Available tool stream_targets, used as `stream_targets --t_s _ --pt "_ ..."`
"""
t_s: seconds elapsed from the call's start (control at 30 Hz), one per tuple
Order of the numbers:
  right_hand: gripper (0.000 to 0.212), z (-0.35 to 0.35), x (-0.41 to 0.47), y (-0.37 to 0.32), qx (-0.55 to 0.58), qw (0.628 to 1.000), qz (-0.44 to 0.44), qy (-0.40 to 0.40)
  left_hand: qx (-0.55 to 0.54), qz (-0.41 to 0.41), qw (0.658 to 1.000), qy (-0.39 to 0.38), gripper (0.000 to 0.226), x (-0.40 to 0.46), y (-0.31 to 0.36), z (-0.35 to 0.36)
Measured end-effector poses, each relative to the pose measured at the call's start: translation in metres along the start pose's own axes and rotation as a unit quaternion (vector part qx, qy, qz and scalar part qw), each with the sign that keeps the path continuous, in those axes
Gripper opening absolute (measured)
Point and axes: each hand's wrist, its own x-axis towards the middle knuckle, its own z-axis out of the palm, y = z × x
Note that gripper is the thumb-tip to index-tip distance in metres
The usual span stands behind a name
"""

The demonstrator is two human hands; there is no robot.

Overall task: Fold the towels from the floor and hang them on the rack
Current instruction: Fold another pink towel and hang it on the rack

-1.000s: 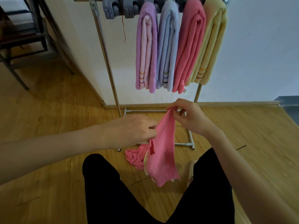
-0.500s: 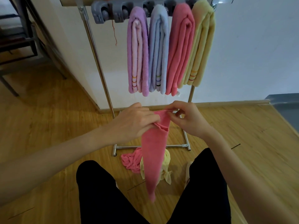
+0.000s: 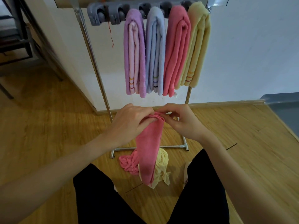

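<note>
A: Where does the pink towel (image 3: 149,146) sit against the hands?

B: Its top edge is bunched between them. The left hand (image 3: 129,123) has its fingers curled over the gathered folds from the left, and the right hand (image 3: 182,122) pinches the same edge from the right — both clamped on cloth, almost touching each other. From there the towel hangs straight down, long axis vertical, its lower end dangling just over the floor between the person's knees.

A: And the rack?

B: The rack (image 3: 97,65) stands just beyond the hands, far side, up and ahead. 4 folded towels already hang from it in a row: purple towel (image 3: 134,54), blue towel (image 3: 155,50), hung pink towel (image 3: 177,50), yellow towel (image 3: 198,46). The gray clips (image 3: 105,15) to their left hold nothing.

A: So the next move?

B: My guess — up, forward and a little left, toward those free clips. Both hands are about equally near; the left is on the side of the open clips.

A: Anything left on the floor?

B: 2 crumpled pieces near the rack's base: a pink cloth (image 3: 128,162) and a pale yellow cloth (image 3: 161,168), touching each other, behind the hanging towel.
</note>
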Motion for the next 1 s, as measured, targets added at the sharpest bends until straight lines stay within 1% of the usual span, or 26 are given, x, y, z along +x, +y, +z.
stream_targets --t_s 0.33,0.5,0.6,0.7,0.73,0.77,0.8,0.87,0.9,0.93,1.0 --pt "0.028 -0.003 0.0 0.0 0.046 0.999 0.003 0.027 -0.03 -0.078 0.996 0.038 0.022 0.01 0.006 0.006" --pt "0.028 -0.006 0.001 0.0 0.058 0.996 -0.025 0.066 -0.051 -0.075 0.995 0.041 0.022 0.022 0.013 0.0" --pt "0.024 -0.008 0.005 0.003 0.095 0.992 -0.011 0.079 -0.048 -0.067 0.995 0.049 0.019 0.027 0.012 -0.006" --pt "0.022 -0.005 0.01 0.003 0.09 0.99 0.014 0.106 -0.044 -0.048 0.996 0.055 0.017 0.025 0.008 -0.011" --pt "0.023 -0.002 0.012 0.002 0.085 0.989 0.022 0.117 -0.037 -0.038 0.997 0.061 0.023 0.022 0.007 -0.011" --pt "0.022 0.002 0.013 0.002 0.081 0.988 0.029 0.126 -0.032 -0.036 0.996 0.072 0.033 0.017 0.006 -0.01" --pt "0.022 0.006 0.014 0.002 0.078 0.987 0.034 0.134 -0.036 -0.052 0.994 0.084 0.049 0.009 0.004 -0.007" --pt "0.022 0.013 0.014 0.002 0.075 0.985 0.045 0.146 -0.077 -0.125 0.986 0.083 0.083 -0.016 -0.004 0.005" --pt "0.022 0.016 0.014 0.002 0.077 0.984 0.051 0.149 -0.105 -0.163 0.979 0.063 0.094 -0.031 -0.008 0.014" --pt "0.023 0.02 0.013 0.002 0.081 0.984 0.055 0.149 -0.133 -0.195 0.971 0.034 0.099 -0.045 -0.014 0.025" --pt "0.023 0.026 0.012 0.0 0.093 0.984 0.065 0.137 -0.195 -0.257 0.946 -0.041 0.102 -0.071 -0.028 0.047"
